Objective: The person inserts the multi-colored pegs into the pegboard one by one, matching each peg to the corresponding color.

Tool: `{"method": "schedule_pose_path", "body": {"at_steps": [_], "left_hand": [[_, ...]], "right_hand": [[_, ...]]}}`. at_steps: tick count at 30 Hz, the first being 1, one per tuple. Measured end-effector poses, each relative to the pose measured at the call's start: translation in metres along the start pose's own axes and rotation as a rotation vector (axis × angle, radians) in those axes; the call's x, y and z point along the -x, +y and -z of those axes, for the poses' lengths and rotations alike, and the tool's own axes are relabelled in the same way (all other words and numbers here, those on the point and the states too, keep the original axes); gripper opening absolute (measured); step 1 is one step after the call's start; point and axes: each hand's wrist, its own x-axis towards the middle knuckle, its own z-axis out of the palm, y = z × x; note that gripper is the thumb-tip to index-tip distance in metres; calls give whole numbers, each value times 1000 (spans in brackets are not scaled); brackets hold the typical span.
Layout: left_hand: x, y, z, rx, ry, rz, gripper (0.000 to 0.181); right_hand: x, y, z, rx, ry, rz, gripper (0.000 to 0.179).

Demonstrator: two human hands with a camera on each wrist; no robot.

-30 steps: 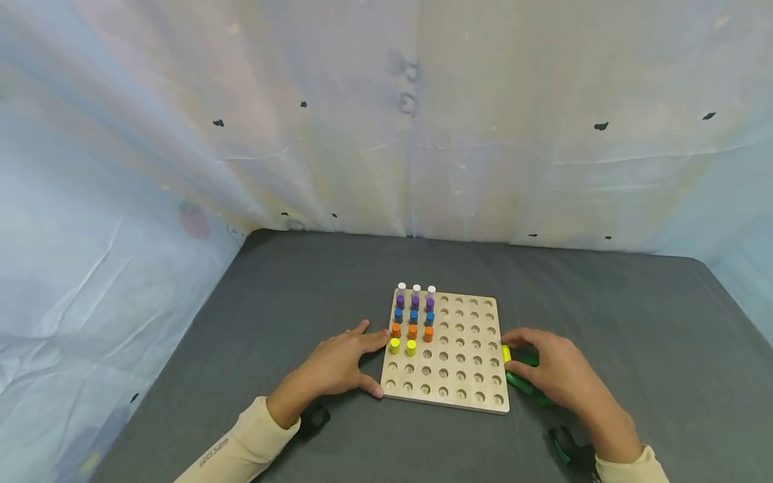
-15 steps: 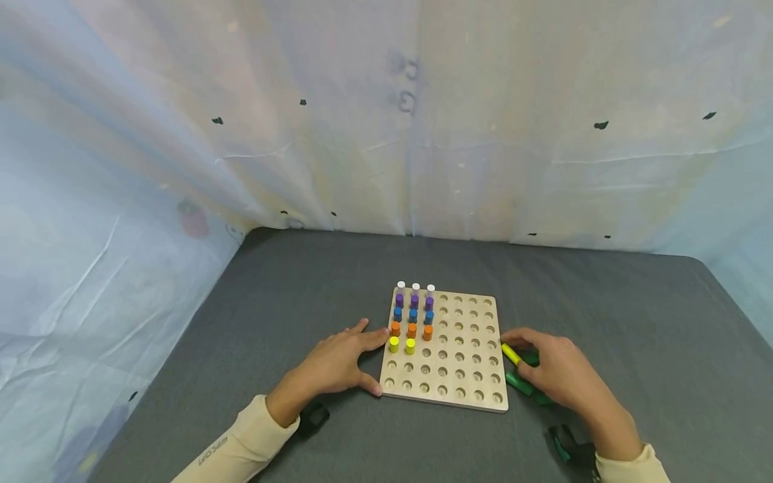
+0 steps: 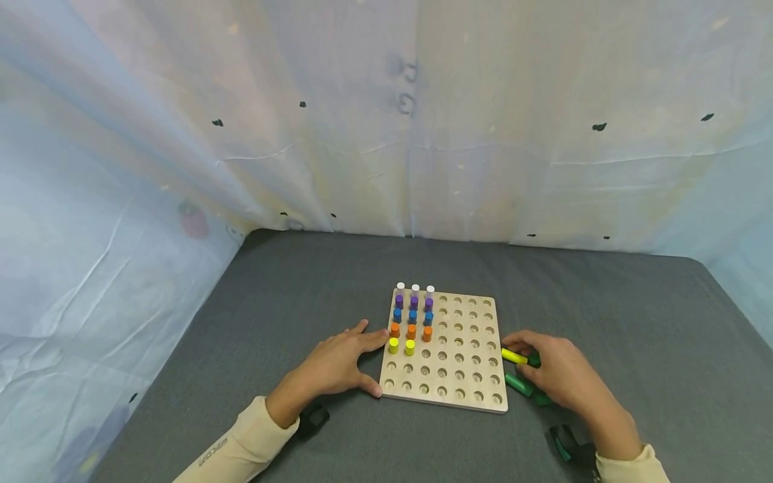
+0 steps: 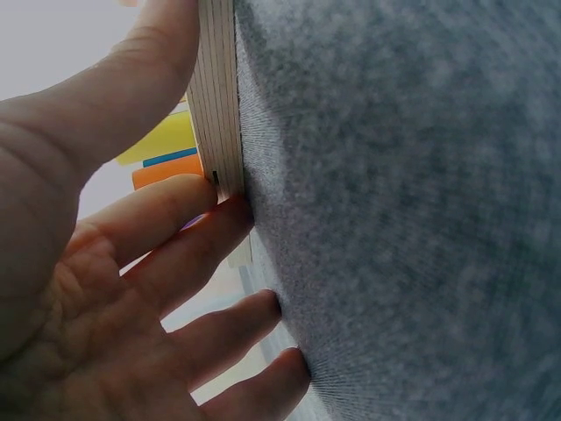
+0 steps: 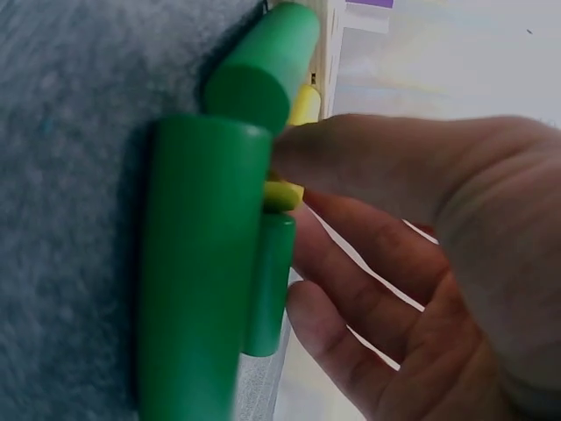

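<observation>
A square wooden pegboard point(image 3: 435, 401) lies on the grey table. My left hand point(image 3: 338, 362) rests with spread fingers against its left side, the thumb at the near corner; in the left wrist view, fingertips touch the board's edge point(image 4: 221, 105). By the right side, my right hand point(image 3: 558, 367) pinches a yellow peg point(image 3: 513, 356) between thumb and fingers, the peg lying roughly level and pointing at the board. Several green pegs point(image 3: 519, 385) lie under and beside that hand. In the right wrist view, the thumb partly hides the yellow peg point(image 5: 282, 196) behind a large green peg point(image 5: 202, 263).
White point(image 3: 415, 288), purple point(image 3: 413, 302), blue point(image 3: 413, 316) and orange pegs point(image 3: 411, 331) stand in rows of three at the board's left. Two yellow pegs point(image 3: 410, 347) stand before them. A pale curtain point(image 3: 471, 134) hangs behind the table point(image 3: 314, 268).
The yellow peg in my right hand has turned from pointing away along the board's side to lying crosswise, its end toward the board. My left hand stays where it was.
</observation>
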Motion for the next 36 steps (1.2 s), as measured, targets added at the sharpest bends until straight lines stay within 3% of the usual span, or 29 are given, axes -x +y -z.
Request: {"method": "schedule_pose_path", "body": {"at_steps": [36], "left_hand": [[0,-1,-1,10,1,-19,99]], "right_hand": [[0,-2,-4,-21,33,24,30]]}}
